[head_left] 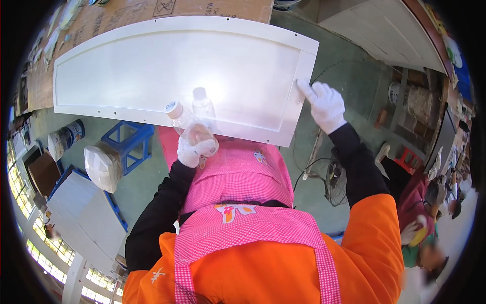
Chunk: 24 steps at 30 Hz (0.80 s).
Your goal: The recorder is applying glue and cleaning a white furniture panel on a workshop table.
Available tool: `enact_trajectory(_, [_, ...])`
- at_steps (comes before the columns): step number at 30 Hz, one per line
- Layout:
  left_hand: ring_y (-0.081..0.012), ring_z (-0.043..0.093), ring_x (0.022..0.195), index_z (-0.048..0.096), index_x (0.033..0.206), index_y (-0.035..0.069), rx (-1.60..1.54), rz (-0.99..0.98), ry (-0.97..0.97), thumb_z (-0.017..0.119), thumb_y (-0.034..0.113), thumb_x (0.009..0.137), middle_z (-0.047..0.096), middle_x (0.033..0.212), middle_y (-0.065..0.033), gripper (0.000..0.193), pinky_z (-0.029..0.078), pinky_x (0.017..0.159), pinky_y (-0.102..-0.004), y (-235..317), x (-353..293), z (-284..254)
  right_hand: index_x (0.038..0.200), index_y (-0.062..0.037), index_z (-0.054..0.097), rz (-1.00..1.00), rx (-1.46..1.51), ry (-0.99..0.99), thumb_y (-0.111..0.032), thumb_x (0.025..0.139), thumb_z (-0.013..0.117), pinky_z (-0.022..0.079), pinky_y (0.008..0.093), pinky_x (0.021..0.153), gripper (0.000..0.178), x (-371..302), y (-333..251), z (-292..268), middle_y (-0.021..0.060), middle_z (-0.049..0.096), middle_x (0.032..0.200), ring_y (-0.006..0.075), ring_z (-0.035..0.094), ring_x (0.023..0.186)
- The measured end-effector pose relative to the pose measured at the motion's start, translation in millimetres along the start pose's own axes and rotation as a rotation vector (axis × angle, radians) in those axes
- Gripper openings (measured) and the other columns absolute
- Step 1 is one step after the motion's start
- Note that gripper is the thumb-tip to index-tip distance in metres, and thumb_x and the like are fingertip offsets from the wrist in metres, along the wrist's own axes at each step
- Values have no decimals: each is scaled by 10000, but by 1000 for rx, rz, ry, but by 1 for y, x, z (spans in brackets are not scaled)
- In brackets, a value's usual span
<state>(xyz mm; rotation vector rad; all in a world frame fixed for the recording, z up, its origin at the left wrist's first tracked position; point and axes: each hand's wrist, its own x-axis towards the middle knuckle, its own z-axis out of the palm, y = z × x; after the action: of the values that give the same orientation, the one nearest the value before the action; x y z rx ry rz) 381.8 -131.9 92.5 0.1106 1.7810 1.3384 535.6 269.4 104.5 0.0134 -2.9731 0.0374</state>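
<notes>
A long white panel (152, 66) with a raised frame and small dark holes along its rim lies in front of me. My left hand (190, 153), in a white glove, is closed around the lower part of a clear plastic bottle (183, 120) with a white cap. The bottle is tilted over the panel's near edge. Beside it shows a paler bottle shape (203, 108); whether this is a second bottle or a reflection, I cannot tell. My right hand (328, 105), also gloved, is at the panel's right end, index finger stretched onto the frame, holding nothing visible.
Brown cardboard (111, 20) lies under the panel's far side. On the left floor stand a blue stool (134, 144), a plastic-wrapped bundle (103, 164) and a bucket (71, 134). Cables (334, 185) lie at right, near another person (415, 202). A white cabinet piece (379, 30) stands far right.
</notes>
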Motion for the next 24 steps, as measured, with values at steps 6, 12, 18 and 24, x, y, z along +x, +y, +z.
enact_trajectory(6, [-180,638,952,625,1140,28,-31,-52,-16,807,192,739,669,1016,-60,469,529,864,-337,12,0,4,1348,-208,615,-67,39,-68,-89,808,600,487,349,601,553,-8,-4,-1,6,497,851,186,579,746])
enact_trajectory(12, [-195,651,935,638,1120,30,-151,-12,-49,802,208,731,679,985,-65,458,534,859,-349,-6,3,-2,1340,-206,638,84,46,5,-42,794,609,476,371,604,571,9,-2,1,17,497,840,218,574,742])
enact_trajectory(18, [-210,655,975,638,1114,31,65,11,-11,805,231,724,686,1003,-71,469,529,882,-360,-3,2,-3,1396,-193,597,14,46,-52,-65,810,581,481,370,590,600,-9,1,1,30,489,843,218,573,744])
enact_trajectory(24, [-204,642,994,637,1100,31,-50,8,-36,816,233,717,682,1016,-74,468,517,906,-350,-2,2,-2,1385,-190,614,21,65,-53,-47,762,609,481,367,573,639,-18,-8,4,31,463,826,219,563,727])
